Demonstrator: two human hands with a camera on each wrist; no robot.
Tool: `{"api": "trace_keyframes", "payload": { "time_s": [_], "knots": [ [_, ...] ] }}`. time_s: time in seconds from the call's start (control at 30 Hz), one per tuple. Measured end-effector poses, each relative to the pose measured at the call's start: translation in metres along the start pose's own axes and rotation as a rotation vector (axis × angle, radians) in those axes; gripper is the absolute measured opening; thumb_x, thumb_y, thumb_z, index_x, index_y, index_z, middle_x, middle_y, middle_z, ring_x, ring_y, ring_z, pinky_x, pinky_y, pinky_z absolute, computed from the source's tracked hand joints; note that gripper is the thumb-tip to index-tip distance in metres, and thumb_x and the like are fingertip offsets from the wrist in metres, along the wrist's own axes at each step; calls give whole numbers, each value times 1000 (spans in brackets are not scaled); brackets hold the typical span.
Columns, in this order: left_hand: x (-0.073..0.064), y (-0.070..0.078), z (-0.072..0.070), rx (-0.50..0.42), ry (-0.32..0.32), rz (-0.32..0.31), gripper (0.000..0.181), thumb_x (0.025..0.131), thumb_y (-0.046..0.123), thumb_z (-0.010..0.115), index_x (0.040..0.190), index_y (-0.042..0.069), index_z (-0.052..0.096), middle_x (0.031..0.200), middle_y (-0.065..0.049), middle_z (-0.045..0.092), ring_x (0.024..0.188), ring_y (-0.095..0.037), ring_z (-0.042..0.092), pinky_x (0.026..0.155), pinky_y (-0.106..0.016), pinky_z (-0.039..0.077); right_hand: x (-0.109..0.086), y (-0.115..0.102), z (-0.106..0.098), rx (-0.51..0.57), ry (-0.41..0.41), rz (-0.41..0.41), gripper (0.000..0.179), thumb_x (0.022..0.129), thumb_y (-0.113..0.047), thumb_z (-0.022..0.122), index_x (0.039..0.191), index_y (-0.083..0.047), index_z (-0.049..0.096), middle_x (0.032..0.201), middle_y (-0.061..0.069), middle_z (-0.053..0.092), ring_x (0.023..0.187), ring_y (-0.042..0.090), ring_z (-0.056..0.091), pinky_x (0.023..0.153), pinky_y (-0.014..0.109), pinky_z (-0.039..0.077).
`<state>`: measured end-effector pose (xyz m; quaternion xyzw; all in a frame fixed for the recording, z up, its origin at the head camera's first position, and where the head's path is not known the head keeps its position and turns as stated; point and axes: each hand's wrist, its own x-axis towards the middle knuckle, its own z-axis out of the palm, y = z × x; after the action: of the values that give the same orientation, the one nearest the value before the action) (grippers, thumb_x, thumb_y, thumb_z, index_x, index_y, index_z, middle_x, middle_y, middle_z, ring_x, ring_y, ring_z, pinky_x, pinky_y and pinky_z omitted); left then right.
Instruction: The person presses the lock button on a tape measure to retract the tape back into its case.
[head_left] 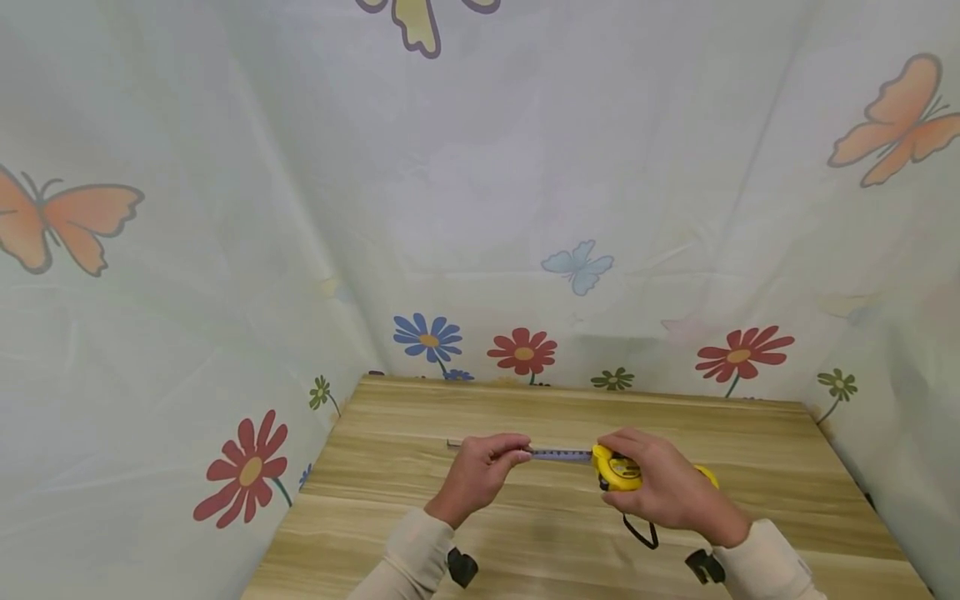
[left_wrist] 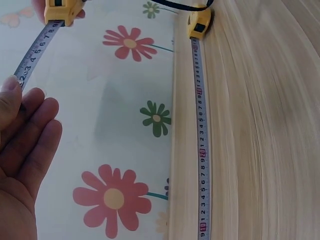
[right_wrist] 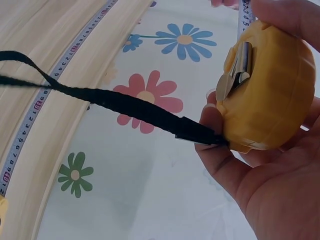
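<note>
My right hand (head_left: 663, 483) grips the yellow case of a tape measure (right_wrist: 280, 85). A black wrist strap (right_wrist: 135, 110) hangs from it, and a metal clip (right_wrist: 240, 67) shows on its side. My left hand (head_left: 480, 471) pinches the end of this tape's blade (left_wrist: 37, 52) between thumb and forefinger; a short length stretches between both hands. Below, a second yellow tape measure (left_wrist: 199, 24) lies on the wooden table with its long blade (left_wrist: 201, 120) pulled out. In the head view, its case is partly hidden behind my right hand and the blade's tip (head_left: 452, 443) shows left of my left hand.
The wood-grain table (head_left: 555, 542) ends at a pale curtain (head_left: 480, 200) printed with flowers and butterflies, which encloses the back and both sides. Black pieces (head_left: 462, 567) sit at both wrists beside the light sleeves (head_left: 412, 550).
</note>
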<state>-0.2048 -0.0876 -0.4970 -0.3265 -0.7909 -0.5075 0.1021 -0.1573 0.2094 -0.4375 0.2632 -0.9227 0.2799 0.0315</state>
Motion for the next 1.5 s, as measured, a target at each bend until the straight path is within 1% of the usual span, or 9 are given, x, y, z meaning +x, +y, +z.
{"api": "trace_keyframes", "payload": {
  "time_s": [0.13, 0.4, 0.57, 0.9, 1.13, 1.3, 1.4, 1.5],
  "knots": [
    [0, -1, 2, 3, -3, 6, 21, 102, 21, 67, 117, 12, 79, 107, -8, 81, 94, -17, 79, 82, -26, 63, 0, 0, 1, 13, -9, 2, 63, 84, -35, 87, 136, -9, 65, 129, 3, 68, 99, 6, 61, 79, 25, 56],
    [1, -1, 6, 3, -5, 11, 21, 102, 21, 67, 116, 12, 79, 107, -6, 82, 94, -16, 79, 82, -26, 63, 0, 0, 3, 23, -11, -2, 63, 85, -39, 86, 137, -10, 65, 129, 2, 68, 100, 6, 62, 81, 26, 57],
    [2, -2, 8, 13, -10, 30, 20, 103, 19, 66, 116, 10, 79, 107, -8, 81, 95, -13, 79, 82, -24, 63, 0, -2, 4, 18, -3, -4, 63, 85, -40, 87, 136, -10, 65, 129, 1, 69, 100, 6, 63, 82, 26, 57],
    [3, 2, 10, 9, -29, 17, 21, 103, 21, 66, 116, 10, 79, 107, -9, 81, 95, -9, 78, 82, -23, 62, 2, -3, 11, 8, -11, 13, 63, 84, -38, 87, 136, -11, 66, 130, -1, 68, 104, 8, 64, 85, 28, 58],
    [4, 3, 12, 0, -34, 10, 21, 103, 22, 65, 116, 11, 79, 109, -11, 81, 94, -14, 79, 83, -23, 62, 2, -6, 11, 7, -4, 6, 63, 84, -37, 88, 136, -11, 66, 130, 0, 68, 105, 9, 65, 86, 29, 59],
    [3, 4, 15, 1, -35, 21, 21, 103, 20, 65, 116, 10, 79, 108, -11, 81, 94, -15, 79, 82, -22, 62, 2, -7, 12, 12, -3, 4, 63, 83, -37, 88, 136, -11, 66, 130, -1, 68, 105, 9, 65, 86, 28, 59],
    [4, 3, 16, -5, -38, 26, 22, 103, 20, 65, 117, 10, 79, 109, -10, 81, 93, -15, 79, 81, -22, 62, 2, -8, 12, 8, -4, -12, 62, 84, -37, 88, 136, -10, 66, 130, 0, 69, 104, 10, 66, 85, 29, 59],
    [4, 3, 17, -18, -46, 20, 22, 103, 22, 65, 117, 11, 78, 110, -10, 81, 94, -16, 79, 83, -22, 62, 3, -8, 13, 7, -4, -14, 62, 84, -37, 88, 136, -11, 66, 130, 0, 69, 105, 9, 66, 86, 29, 59]
  ]
}}
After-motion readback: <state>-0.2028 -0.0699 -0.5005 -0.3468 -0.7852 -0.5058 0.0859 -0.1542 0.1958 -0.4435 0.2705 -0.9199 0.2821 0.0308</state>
